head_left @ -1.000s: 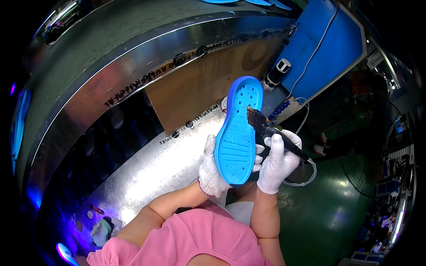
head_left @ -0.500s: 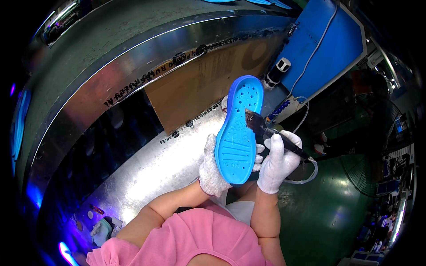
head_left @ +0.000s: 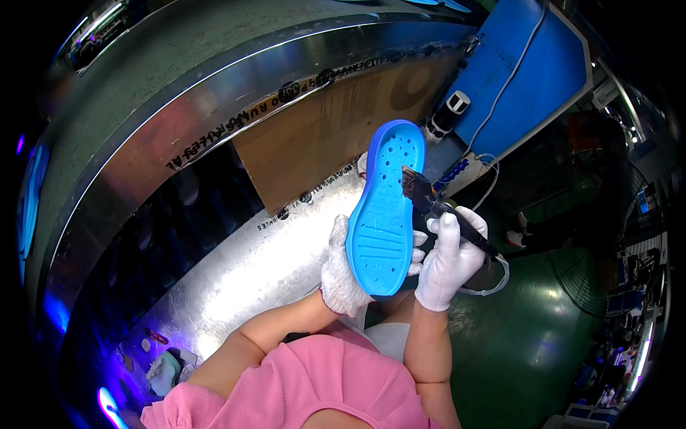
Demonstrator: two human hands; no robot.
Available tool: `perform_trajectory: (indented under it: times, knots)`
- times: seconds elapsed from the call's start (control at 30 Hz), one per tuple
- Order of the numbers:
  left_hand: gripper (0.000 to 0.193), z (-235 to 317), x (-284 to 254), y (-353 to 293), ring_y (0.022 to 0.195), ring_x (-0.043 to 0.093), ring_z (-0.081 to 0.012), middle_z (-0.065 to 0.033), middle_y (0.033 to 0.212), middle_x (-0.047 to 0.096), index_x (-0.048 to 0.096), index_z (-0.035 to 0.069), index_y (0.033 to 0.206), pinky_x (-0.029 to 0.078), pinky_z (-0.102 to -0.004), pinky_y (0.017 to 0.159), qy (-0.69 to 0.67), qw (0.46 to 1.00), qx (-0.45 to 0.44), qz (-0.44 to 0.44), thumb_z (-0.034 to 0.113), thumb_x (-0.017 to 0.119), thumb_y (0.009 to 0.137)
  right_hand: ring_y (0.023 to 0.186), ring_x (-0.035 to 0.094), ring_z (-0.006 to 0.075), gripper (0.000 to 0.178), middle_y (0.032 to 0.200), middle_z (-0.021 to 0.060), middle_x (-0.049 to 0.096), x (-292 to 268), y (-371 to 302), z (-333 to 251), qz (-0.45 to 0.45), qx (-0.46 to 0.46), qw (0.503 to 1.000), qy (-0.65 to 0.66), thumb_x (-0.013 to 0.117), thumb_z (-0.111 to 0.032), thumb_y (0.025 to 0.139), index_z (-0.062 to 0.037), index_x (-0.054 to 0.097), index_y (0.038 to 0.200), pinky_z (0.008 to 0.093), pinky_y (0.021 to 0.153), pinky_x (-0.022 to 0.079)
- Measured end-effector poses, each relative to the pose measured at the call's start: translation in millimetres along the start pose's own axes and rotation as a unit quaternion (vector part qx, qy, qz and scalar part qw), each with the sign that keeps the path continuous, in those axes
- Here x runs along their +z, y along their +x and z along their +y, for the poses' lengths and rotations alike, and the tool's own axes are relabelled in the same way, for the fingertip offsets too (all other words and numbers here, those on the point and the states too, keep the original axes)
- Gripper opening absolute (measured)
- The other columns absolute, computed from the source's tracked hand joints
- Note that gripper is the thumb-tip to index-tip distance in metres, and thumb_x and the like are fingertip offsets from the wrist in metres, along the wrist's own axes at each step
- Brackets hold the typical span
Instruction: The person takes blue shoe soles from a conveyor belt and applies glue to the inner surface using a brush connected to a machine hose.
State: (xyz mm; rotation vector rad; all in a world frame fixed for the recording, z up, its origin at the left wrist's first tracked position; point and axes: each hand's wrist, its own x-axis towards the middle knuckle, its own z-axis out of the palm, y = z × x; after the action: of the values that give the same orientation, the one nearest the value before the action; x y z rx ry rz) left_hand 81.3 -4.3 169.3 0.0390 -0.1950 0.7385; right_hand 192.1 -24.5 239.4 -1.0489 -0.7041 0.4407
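A bright blue shoe sole (head_left: pixel 379 229), with holes toward its far end and ridges nearer me, is held up in front of me, inner side facing up. My left hand (head_left: pixel 343 275), in a white knit glove, grips its near half from beneath, fingertips showing past the right edge. My right hand (head_left: pixel 451 261), also in a white glove, is closed around the black handle of a brush (head_left: pixel 423 191). The dark bristles sit at the sole's right edge, around its middle; whether they touch it I cannot tell. A pale tube trails from the handle's lower end.
A shiny metal bench (head_left: pixel 243 279) lies beyond my left arm, with a cardboard sheet (head_left: pixel 321 136) standing behind it. Farther back curves a green belt (head_left: pixel 164 64). A black-and-white bottle (head_left: pixel 450 111) stands by a blue panel (head_left: pixel 529 64); a fan (head_left: pixel 586 286) is at the right.
The brush has shifted slightly right and up, from over the sole's middle to its right edge. The sole and my left hand have stayed almost still.
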Motion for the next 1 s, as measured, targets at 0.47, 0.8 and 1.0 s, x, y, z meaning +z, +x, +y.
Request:
perform_trajectory:
  times: [0.47, 0.8, 1.0]
  knots:
    - [0.098, -0.1, 1.9, -0.3, 0.120, 0.054, -0.0446, -0.0315, 0.139, 0.045, 0.028, -0.002, 0.149, 0.045, -0.0556, 0.103, -0.013, 1.000, 0.005, -0.015, 0.076, 0.037, 0.089, 0.054, 0.054, 0.0071, 0.021, 0.081, 0.0070, 0.061, 6.2, -2.5, -6.7, -0.004, -0.002, 1.000, -0.005, 0.067, -0.002, 0.087, 0.0005, 0.055, 0.103, 0.0207, 0.041, 0.041]
    - [0.097, -1.4, 12.1, -3.1, 0.116, 0.057, -0.0414, -0.0309, 0.136, 0.048, 0.032, -0.002, 0.147, 0.047, -0.0528, 0.101, 0.001, 1.000, 0.023, -0.006, 0.076, 0.035, 0.089, 0.078, 0.062, 0.0120, 0.022, 0.088, 0.0072, 0.064, 3.6, 0.3, -2.3, -0.005, -0.025, 0.997, -0.076, 0.071, 0.000, 0.082, 0.0035, 0.061, 0.101, 0.0250, 0.073, 0.051]
    - [0.092, 0.5, 4.2, -3.0, 0.117, 0.058, -0.0384, -0.0273, 0.136, 0.051, 0.038, -0.002, 0.144, 0.047, -0.0496, 0.102, -0.036, 0.999, 0.031, -0.005, 0.074, 0.035, 0.091, 0.078, 0.063, 0.0129, 0.022, 0.090, 0.0081, 0.066, 7.6, 2.0, 4.8, -0.030, -0.101, 0.990, -0.097, 0.073, 0.002, 0.081, 0.0030, 0.062, 0.100, 0.0263, 0.071, 0.052]
